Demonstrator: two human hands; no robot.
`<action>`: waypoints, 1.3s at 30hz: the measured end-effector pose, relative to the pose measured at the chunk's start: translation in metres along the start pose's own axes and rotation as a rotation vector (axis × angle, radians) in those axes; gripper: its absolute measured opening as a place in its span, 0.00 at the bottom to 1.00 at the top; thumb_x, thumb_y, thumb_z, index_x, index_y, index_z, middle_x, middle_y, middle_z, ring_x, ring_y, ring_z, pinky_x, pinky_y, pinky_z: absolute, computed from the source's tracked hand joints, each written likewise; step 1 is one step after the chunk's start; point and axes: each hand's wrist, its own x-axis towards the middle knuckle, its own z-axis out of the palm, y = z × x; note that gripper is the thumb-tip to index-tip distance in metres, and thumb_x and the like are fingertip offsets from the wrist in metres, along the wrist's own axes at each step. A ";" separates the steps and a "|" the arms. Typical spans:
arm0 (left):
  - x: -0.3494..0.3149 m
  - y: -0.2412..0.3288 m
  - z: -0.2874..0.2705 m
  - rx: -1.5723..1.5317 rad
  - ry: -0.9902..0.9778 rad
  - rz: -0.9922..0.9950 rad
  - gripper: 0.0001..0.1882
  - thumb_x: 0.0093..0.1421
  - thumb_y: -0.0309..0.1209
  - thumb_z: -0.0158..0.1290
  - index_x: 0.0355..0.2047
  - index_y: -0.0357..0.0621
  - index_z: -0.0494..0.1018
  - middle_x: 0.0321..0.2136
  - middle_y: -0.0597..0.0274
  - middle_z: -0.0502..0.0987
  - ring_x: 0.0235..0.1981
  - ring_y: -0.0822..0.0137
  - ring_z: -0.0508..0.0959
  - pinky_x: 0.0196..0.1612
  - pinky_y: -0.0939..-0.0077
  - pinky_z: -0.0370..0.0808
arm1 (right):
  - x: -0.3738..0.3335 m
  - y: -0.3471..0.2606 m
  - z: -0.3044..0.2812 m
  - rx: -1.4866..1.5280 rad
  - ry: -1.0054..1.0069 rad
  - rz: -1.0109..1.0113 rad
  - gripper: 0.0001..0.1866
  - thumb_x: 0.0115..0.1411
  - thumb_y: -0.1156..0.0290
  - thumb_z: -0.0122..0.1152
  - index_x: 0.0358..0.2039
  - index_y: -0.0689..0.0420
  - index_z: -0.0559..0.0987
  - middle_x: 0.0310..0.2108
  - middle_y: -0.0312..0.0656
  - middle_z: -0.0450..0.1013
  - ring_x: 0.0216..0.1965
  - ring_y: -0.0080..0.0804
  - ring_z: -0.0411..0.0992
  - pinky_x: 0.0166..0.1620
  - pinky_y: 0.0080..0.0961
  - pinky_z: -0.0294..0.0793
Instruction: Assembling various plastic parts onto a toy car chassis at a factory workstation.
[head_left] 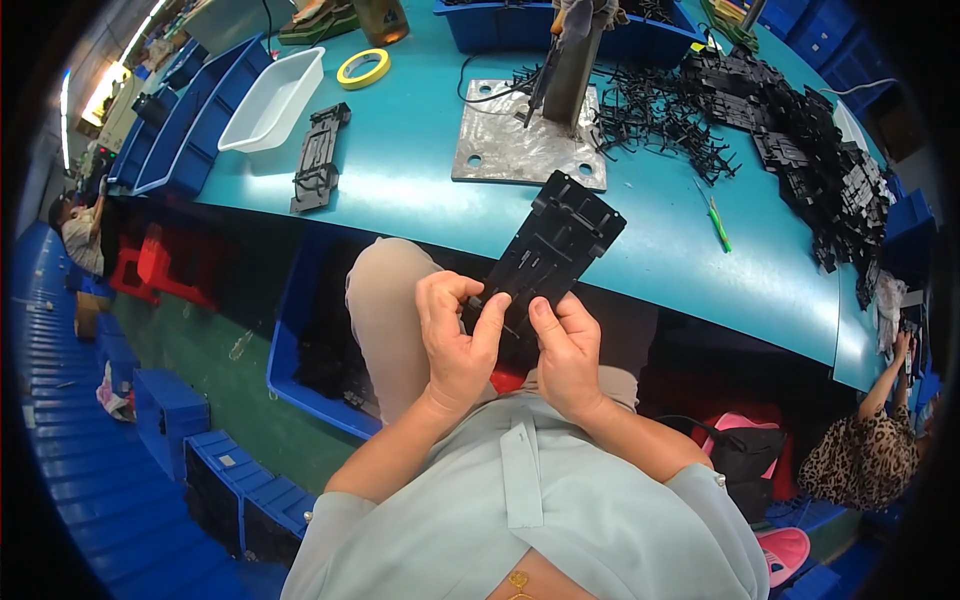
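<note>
Plate [550,238], black and oblong (far end angled rightward), sits pinched by left hand [458,345] and right hand [570,360].

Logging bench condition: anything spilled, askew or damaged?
Small black parts lie strewn loose across the table, some by the steel base plate; looks spilled, though possibly just working stock. The black plates at right form a ragged heap. No obvious damage on the black panel in the hands.

- Green floor [240,385] below the teal tabletop [400,190]
- Red stool [158,258] by the tabletop's left end
- Lit strip light [143,32] beyond its far left
- Blue bins [812,35] beyond its far right
</note>
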 end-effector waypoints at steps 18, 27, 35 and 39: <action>0.016 0.013 -0.006 0.146 -0.448 0.340 0.30 0.43 0.23 0.61 0.48 0.29 0.66 0.44 0.43 0.71 0.42 0.49 0.75 0.45 0.65 0.73 | 0.006 -0.034 -0.006 -0.256 0.030 0.070 0.11 0.63 0.70 0.53 0.40 0.65 0.75 0.35 0.37 0.73 0.35 0.17 0.68 0.38 0.16 0.69; 0.052 0.004 -0.011 -0.969 -0.629 -0.796 0.18 0.61 0.32 0.48 0.46 0.29 0.69 0.38 0.57 0.77 0.39 0.70 0.77 0.44 0.76 0.74 | 0.021 -0.042 -0.024 -0.016 0.190 0.220 0.06 0.59 0.74 0.57 0.35 0.59 0.71 0.35 0.39 0.73 0.34 0.23 0.72 0.35 0.20 0.75; 0.060 -0.009 -0.006 -1.056 -0.618 -0.890 0.22 0.62 0.43 0.47 0.46 0.36 0.69 0.42 0.56 0.75 0.44 0.66 0.76 0.48 0.70 0.72 | 0.041 -0.056 -0.031 -0.116 -0.044 0.380 0.08 0.60 0.69 0.57 0.35 0.59 0.70 0.33 0.40 0.73 0.32 0.26 0.73 0.37 0.25 0.76; 0.066 -0.013 0.000 -1.074 -0.562 -0.909 0.23 0.62 0.44 0.49 0.46 0.36 0.69 0.43 0.57 0.75 0.45 0.66 0.75 0.49 0.69 0.72 | 0.053 -0.059 -0.030 -0.103 -0.049 0.377 0.09 0.59 0.70 0.57 0.38 0.60 0.71 0.34 0.40 0.74 0.33 0.26 0.73 0.37 0.25 0.76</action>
